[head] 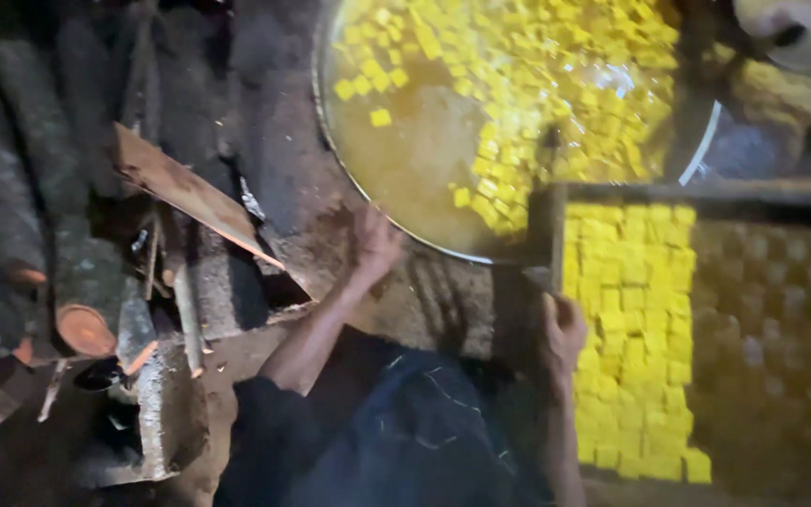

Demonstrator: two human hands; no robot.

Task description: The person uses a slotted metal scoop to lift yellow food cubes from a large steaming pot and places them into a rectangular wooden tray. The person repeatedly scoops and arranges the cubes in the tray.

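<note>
A wide metal pan (pixel 323 122) holds yellow liquid with many yellow cubes (pixel 527 66) floating in it. My left hand (pixel 374 246) rests flat on the sooty stove top just under the pan's rim, fingers apart and holding nothing. Lower right, my right hand (pixel 563 330) is closed around a dark wooden handle (pixel 544 225) that reaches up to the pan's edge; its far end is too dark to make out. Beside that hand lies a framed tray (pixel 706 192) packed with rows of yellow cubes (pixel 631 329).
Logs and split firewood (pixel 180 188) are piled at the left by the stove opening. The tray's right half holds duller, shaded cubes (pixel 772 310). A pale rounded object (pixel 795 28) and a yellowish cloth (pixel 781 94) sit at the top right. My dark trousers (pixel 405 422) fill the bottom centre.
</note>
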